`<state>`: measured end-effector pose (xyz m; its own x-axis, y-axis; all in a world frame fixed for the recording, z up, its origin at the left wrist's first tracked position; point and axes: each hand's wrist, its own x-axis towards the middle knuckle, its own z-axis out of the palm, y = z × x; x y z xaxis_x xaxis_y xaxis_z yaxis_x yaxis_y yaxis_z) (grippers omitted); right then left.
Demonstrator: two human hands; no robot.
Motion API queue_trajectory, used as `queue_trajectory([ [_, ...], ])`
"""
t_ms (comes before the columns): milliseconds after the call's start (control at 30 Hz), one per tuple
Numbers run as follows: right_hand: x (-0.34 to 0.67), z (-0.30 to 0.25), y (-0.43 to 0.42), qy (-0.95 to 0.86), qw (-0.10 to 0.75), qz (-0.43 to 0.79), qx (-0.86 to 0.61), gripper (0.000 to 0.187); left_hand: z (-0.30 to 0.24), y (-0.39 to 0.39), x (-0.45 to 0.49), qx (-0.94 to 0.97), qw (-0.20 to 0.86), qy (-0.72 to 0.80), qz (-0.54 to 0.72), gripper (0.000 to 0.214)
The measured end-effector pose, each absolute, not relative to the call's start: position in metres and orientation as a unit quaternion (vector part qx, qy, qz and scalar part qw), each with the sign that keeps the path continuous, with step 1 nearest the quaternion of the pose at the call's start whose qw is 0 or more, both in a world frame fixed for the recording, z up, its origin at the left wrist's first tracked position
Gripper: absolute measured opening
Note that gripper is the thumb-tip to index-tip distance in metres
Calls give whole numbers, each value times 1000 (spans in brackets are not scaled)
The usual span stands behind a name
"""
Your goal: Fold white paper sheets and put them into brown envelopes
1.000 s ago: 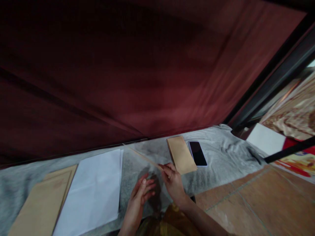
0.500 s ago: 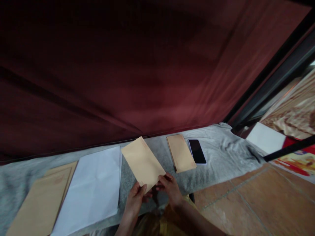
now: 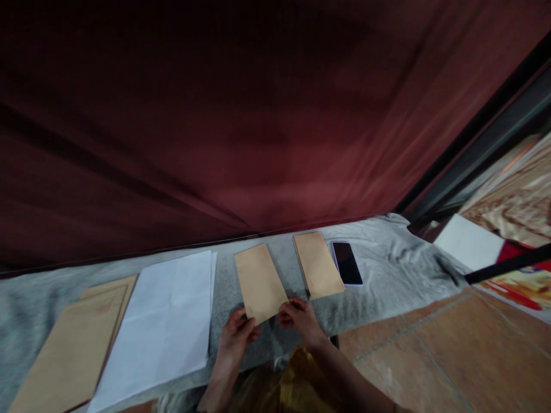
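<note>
A small brown paper envelope (image 3: 261, 282) lies between my hands at the near part of the grey cloth. My left hand (image 3: 236, 331) pinches its near left corner between thumb and fingers. At the near right corner, my right hand (image 3: 298, 316) has its fingertips closed on the edge. Just right of it is a stack of similar brown envelopes (image 3: 319, 267). To the left lie large white paper sheets (image 3: 166, 321) and, beyond them, bigger brown envelopes (image 3: 71, 350).
A dark-screened phone (image 3: 346, 264) rests right of the envelope stack. Behind the grey cloth (image 3: 396, 261) hangs a dark red curtain (image 3: 267, 143). A black metal frame (image 3: 477, 137) stands at the right, above a tiled floor (image 3: 430, 350).
The small envelope has come down toward the cloth and turned more upright in view, both hands still at its near corners. The view has shifted slightly.
</note>
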<state>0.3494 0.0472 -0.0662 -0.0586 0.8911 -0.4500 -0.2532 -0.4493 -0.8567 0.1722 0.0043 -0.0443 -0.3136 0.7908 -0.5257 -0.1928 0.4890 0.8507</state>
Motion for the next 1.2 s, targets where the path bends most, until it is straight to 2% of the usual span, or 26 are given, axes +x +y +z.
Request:
queue_trajectory([
  [200,360,-71,42,-347,402,640,-555,38,-47,13,171,250,517,691,440,60],
  [267,367,-70,36,-456,409,538,-579,33,-45,15,172,261,514,695,430,54],
  [333,371,-67,30,-615,389,372,-576,33,-42,15,172,280,509,700,416,46],
  [400,371,-63,24,-749,337,239,-518,38,-40,15,173,301,500,707,400,39],
  [467,369,-60,18,-834,276,183,-441,42,-38,14,174,323,486,714,386,32],
  [600,368,-60,9,-896,191,145,-374,52,-37,9,176,405,402,759,315,29],
  [733,372,-64,4,-901,175,134,-373,56,-45,-10,186,523,144,816,199,35],
  [800,373,-65,4,-899,177,131,-377,55,-55,-21,194,610,11,772,176,40],
  [867,372,-66,4,-897,182,126,-382,56,-68,-32,200,704,-62,686,175,46],
  [967,373,-67,4,-901,183,118,-375,59,-88,-44,203,769,-97,608,170,50],
  [1200,380,-72,-1,-893,192,93,-395,59,-101,-52,191,776,-90,601,170,52],
])
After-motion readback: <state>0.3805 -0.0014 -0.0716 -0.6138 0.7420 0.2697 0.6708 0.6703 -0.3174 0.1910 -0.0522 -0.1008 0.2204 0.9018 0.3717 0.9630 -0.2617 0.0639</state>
